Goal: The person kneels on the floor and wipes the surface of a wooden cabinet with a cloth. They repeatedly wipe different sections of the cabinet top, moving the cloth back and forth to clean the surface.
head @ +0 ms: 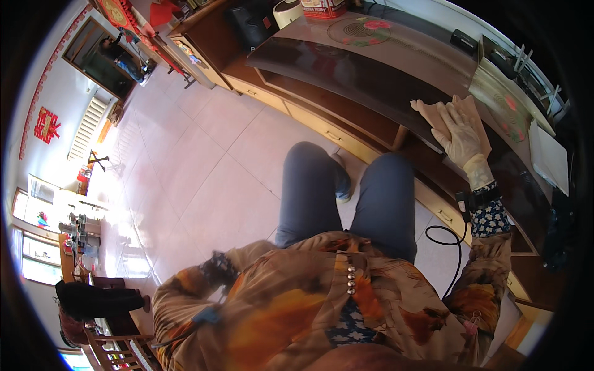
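My right hand [459,130], in a thin pale glove, lies over a tan cloth [431,116] and presses it onto the dark glossy top of a long wooden cabinet [343,65]. The cloth's crumpled edges stick out beyond the fingers. A black strap [482,198] circles that wrist, and a black cable [459,255] loops down from the small device on it. My left hand [253,252] is held near my waist, blurred and partly hidden by the patterned jacket [278,320]; its fingers cannot be made out.
Drawers [334,136] and open shelves line the cabinet's front, close to my knees. A red tin [323,8], a small black box [464,41] and a white flat object [549,155] rest on top. One person [116,55] stands by the far doorway; another [97,301] is near a wooden chair [118,350].
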Demonstrator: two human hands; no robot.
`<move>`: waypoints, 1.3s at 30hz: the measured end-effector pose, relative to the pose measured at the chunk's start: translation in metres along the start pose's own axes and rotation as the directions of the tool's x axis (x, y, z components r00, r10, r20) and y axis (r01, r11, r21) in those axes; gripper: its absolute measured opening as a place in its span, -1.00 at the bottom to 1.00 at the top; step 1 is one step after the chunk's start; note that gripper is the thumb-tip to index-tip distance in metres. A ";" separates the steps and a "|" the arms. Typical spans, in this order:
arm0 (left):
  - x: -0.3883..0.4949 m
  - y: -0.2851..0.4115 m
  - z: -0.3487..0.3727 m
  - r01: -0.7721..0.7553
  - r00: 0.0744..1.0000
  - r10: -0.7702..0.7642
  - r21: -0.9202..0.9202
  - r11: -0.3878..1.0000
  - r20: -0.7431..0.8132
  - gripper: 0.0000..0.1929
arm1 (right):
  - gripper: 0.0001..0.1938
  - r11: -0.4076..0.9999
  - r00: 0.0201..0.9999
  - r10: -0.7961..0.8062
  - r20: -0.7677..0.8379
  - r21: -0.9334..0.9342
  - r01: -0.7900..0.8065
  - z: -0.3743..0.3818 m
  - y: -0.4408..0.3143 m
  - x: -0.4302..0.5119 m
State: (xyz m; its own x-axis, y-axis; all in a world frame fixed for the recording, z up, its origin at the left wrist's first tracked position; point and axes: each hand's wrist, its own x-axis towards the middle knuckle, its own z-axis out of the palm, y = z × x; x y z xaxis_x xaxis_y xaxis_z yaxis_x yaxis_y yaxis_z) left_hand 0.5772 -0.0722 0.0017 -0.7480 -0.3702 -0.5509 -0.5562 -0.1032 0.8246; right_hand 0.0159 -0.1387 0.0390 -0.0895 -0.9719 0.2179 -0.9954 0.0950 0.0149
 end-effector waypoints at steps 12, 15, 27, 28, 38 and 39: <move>-0.004 0.014 -0.019 -0.012 0.967 0.079 0.267 0.964 -0.244 -0.88 | -0.28 1.000 1.000 -0.010 -0.014 0.024 0.011 0.001 -0.001 -0.003; 0.019 0.020 -0.061 -0.078 0.854 0.289 0.443 0.893 -0.433 -0.82 | -0.27 0.996 0.997 -0.080 -0.001 0.027 0.080 0.002 0.000 -0.006; 0.212 0.035 -0.164 -0.385 0.816 0.332 -0.017 0.923 -0.472 -0.72 | -0.39 0.954 0.952 -0.255 0.168 0.203 0.220 0.000 0.013 -0.004; 0.229 0.037 -0.161 -0.410 0.817 0.297 -0.134 0.902 -0.495 -0.71 | -0.39 0.957 0.952 -0.249 0.180 0.194 0.214 -0.003 0.016 0.001; 0.257 0.030 -0.173 -0.269 0.887 -0.003 -0.522 0.809 -0.462 -0.62 | -0.41 0.840 0.875 -0.343 0.341 -0.305 0.448 0.025 0.084 0.136; 0.251 0.032 -0.169 -0.268 0.895 0.015 -0.510 0.817 -0.446 -0.63 | -0.41 0.774 0.861 -0.323 0.392 -0.414 0.479 0.028 0.091 0.150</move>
State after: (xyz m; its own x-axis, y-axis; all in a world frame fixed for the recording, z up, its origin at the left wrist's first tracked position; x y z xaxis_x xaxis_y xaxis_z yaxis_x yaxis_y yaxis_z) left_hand 0.4325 -0.3243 -0.0884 -0.5164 -0.7445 -0.4231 -0.0693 -0.4561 0.8872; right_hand -0.0895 -0.2817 0.0452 0.2309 -0.9523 -0.1993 -0.7988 -0.3025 0.5200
